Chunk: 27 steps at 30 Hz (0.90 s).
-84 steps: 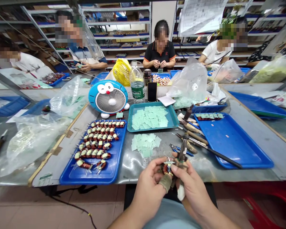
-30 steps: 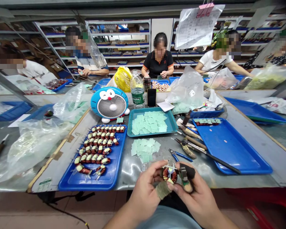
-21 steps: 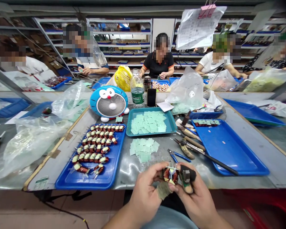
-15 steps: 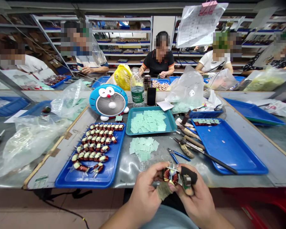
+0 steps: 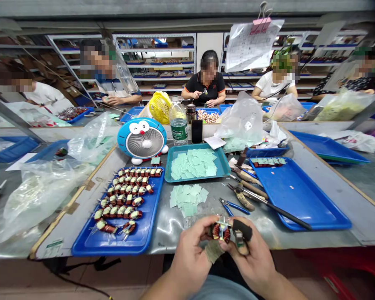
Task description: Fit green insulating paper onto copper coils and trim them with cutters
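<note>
Just in front of my body, past the bench's front edge, I hold a toroidal coil (image 5: 220, 233) wound with reddish copper wire, with a thin pale plate across its top. My left hand (image 5: 190, 250) is closed around its left side, the thumb wearing a drab cloth wrap. From the other side my right hand (image 5: 256, 259) closes on the coil, with black wrapping on its index finger. A small metal-and-green piece (image 5: 239, 238) lies among the right fingers; its kind is unclear. Beyond my hands are loose pale-green square sheets (image 5: 188, 199) and blue-handled cutters (image 5: 236, 207).
A blue tray (image 5: 112, 246) with rows of coils stands left. At right another blue tray (image 5: 303, 191) bears several coils. A teal tray (image 5: 221, 171) of green sheets sits behind, near a cartoon-faced fan (image 5: 142, 139), a bottle (image 5: 178, 125) and a phone (image 5: 196, 131). Co-workers sit opposite.
The view has tilted slightly upward. Both hands keep the coil between them, with only a slight shift. Across the bench, a co-worker in black now has a hammer-like tool raised.
</note>
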Each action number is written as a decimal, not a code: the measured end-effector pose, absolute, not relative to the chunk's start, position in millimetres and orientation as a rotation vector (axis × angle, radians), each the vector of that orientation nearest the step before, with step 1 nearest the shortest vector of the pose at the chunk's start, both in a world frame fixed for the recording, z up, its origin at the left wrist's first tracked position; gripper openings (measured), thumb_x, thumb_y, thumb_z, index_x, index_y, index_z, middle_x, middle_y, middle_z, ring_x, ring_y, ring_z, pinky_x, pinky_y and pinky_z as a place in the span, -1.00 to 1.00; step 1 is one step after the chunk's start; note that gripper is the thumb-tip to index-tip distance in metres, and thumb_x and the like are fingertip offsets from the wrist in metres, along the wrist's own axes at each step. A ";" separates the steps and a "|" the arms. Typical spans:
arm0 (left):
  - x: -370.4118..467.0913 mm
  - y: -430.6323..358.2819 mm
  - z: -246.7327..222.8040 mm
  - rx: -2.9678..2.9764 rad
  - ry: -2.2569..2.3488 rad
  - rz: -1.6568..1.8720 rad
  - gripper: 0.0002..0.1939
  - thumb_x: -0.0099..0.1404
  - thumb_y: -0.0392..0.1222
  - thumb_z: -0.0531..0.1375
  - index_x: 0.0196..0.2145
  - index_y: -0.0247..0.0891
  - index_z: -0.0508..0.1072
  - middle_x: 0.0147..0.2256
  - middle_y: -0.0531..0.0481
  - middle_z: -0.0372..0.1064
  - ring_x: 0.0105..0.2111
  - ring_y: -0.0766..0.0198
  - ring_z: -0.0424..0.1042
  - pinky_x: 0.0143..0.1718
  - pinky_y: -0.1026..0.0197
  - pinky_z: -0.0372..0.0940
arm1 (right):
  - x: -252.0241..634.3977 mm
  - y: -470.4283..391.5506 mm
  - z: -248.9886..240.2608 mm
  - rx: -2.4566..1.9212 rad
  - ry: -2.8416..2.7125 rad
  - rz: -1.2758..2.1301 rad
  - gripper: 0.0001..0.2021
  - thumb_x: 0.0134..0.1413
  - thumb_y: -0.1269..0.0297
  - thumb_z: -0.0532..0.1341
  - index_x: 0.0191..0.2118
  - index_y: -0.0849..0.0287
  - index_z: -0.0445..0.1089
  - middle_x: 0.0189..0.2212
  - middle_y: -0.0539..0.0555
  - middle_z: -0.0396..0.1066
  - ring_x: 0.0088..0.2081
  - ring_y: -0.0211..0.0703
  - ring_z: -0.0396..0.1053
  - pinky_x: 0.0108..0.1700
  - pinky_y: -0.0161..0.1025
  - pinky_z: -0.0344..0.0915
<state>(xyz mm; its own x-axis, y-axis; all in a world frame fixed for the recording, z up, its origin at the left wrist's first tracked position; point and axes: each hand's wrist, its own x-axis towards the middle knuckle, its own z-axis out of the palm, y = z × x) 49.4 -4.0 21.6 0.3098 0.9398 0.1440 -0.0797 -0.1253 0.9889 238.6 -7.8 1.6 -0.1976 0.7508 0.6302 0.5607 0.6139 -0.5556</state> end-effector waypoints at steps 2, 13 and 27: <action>48.6 -1.9 22.0 1.335 0.840 1.069 -0.56 0.37 -0.15 0.32 0.16 -0.19 0.38 0.00 -0.18 0.51 -0.06 0.10 0.54 0.01 0.12 0.42 | 237.3 -5.5 1.0 -1.054 -1.884 0.239 -0.63 0.26 0.32 0.24 0.14 0.22 0.25 0.00 0.09 0.30 0.07 -0.47 0.33 0.17 -0.60 0.32; 34.0 13.0 33.6 0.358 0.320 1.089 -0.52 0.37 -0.14 0.32 0.19 -0.19 0.35 -0.30 -0.04 0.48 -0.37 0.33 0.44 -0.17 0.17 0.30 | 241.8 -16.5 -12.8 -1.362 -1.420 0.657 -0.47 0.18 0.12 0.31 0.21 0.18 0.30 0.04 0.07 0.41 -0.01 -0.48 0.50 0.07 -0.73 0.41; 28.7 14.1 24.9 0.466 0.286 1.058 -0.29 0.29 -0.07 0.35 0.30 -0.19 0.20 -0.37 0.02 0.45 -0.40 0.34 0.40 -0.12 0.12 0.30 | 245.3 -30.6 -23.1 -1.424 -1.174 0.974 -0.34 0.05 0.01 0.39 0.20 0.25 0.35 0.07 0.14 0.40 0.01 -0.34 0.51 0.03 -0.65 0.47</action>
